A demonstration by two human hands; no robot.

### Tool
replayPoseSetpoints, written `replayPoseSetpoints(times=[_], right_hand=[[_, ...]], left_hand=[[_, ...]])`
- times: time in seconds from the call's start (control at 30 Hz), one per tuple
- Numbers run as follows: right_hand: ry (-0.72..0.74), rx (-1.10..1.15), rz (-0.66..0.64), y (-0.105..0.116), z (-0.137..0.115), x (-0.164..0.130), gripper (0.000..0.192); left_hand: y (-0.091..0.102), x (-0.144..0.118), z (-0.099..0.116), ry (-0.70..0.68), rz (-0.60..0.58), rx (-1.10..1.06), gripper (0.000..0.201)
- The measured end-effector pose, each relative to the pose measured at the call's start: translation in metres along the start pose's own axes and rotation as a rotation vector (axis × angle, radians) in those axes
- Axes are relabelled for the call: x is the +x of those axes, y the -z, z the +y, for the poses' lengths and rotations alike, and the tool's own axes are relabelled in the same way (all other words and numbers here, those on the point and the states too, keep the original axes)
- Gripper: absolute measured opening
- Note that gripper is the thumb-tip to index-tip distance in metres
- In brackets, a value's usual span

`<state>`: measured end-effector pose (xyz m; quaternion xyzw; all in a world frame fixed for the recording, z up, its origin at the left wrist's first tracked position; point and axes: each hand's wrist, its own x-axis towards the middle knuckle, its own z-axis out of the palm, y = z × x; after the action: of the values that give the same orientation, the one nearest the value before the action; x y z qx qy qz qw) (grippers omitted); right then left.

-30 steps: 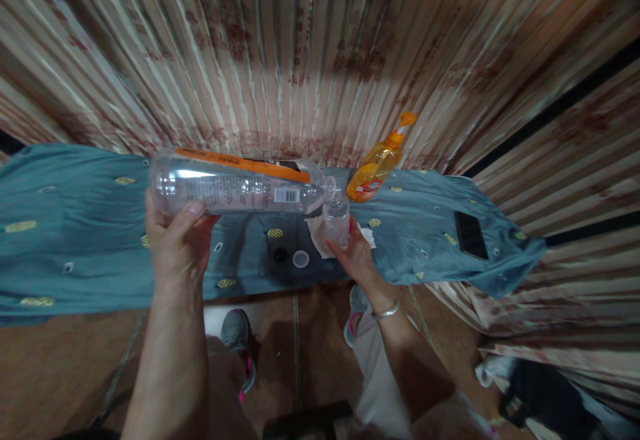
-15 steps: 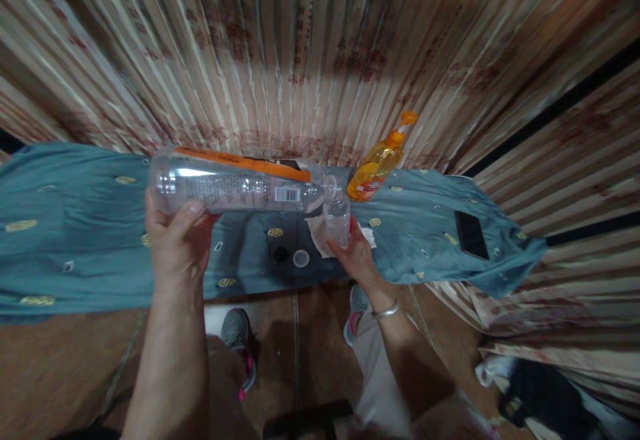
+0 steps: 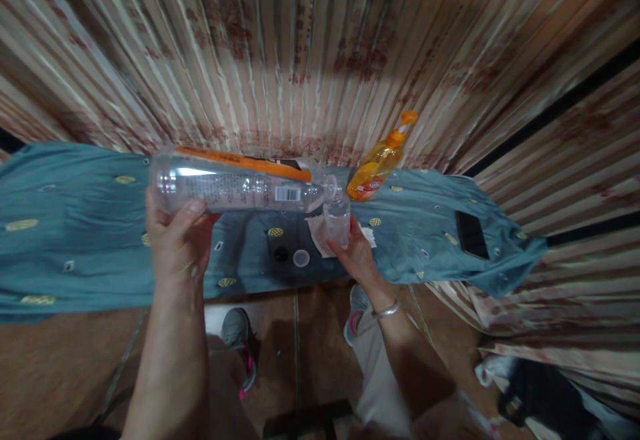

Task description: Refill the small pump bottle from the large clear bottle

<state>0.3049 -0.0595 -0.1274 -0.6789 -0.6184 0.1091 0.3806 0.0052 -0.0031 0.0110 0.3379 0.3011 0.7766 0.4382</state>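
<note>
Large bottle [image 3: 235, 189] in left grip [image 3: 175, 243]

Striped curtain [image 3: 310, 47] behind teal-clothed table [image 3: 75, 240], brown floor [image 3: 60, 367]

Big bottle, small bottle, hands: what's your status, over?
Left hand holds big bottle sideways. Right hand holds small bottle upright under its mouth. Cap lies nearby.

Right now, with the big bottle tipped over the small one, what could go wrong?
1. The large bottle lies almost level in the left hand, its mouth over the narrow small bottle; liquid may miss it and wet the tissue and blue cloth.
2. The right hand grips the small bottle low, so it might tip.
3. The phone lies on the same cloth.
</note>
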Motion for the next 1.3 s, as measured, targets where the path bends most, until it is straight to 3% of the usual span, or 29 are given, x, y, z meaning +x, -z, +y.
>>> replayPoseSetpoints(times=[0.33,0.67,1.3], right_hand=[[-0.069,0.071,-0.042,0.0011,0.0001,0.0009,0.090],[-0.087,0.071,-0.054,0.0029,-0.0019,0.0017,0.090],[-0.083,0.074,-0.042,0.0033,-0.0044,0.0014,0.087]], left_hand=[[0.0064,0.0041,-0.0040,-0.017,-0.040,-0.010,0.051],[0.0007,0.0023,-0.0014,-0.006,-0.003,-0.020,0.052],[0.0058,0.0016,-0.0026,-0.029,-0.063,0.011,0.051]])
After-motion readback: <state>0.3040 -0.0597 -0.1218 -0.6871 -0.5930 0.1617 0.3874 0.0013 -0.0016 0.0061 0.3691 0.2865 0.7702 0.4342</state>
